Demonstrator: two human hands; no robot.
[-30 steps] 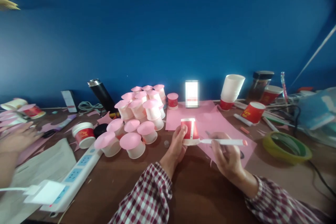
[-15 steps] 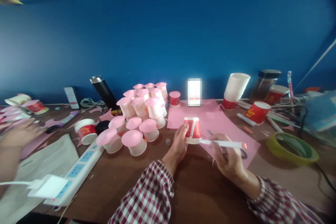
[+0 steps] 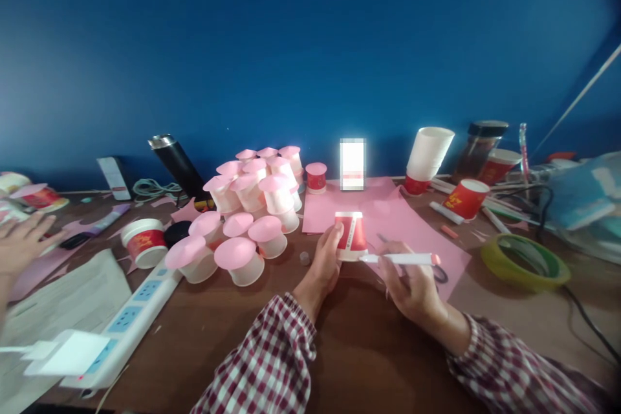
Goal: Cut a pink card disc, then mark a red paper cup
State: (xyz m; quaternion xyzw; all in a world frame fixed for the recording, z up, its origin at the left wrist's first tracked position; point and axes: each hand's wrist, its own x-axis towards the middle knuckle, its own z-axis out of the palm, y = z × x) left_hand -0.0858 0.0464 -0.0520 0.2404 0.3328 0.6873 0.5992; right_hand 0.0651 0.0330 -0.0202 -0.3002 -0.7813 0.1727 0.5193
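My left hand [image 3: 324, 265] holds a red and white paper cup [image 3: 352, 235] upside down on a pink paper sheet [image 3: 388, 217]. My right hand [image 3: 410, 284] grips a white pen [image 3: 400, 259] with a pink end, its tip against the cup's lower rim. Black scissors [image 3: 440, 273] lie partly hidden behind my right hand. To the left stands a cluster of several white cups topped with pink paper caps [image 3: 247, 210].
Another person's hand [image 3: 22, 242] rests at the far left over pink scraps. A white power strip [image 3: 121, 326], a black flask [image 3: 177, 165], stacked white cups [image 3: 427, 155], a red cup [image 3: 466, 199], a green tape roll [image 3: 524, 262] and cables surround the brown table [image 3: 369, 356].
The view has shifted slightly. My hands, cup and pen stay together on the pink sheet. The other person's hand at the left has moved a little.
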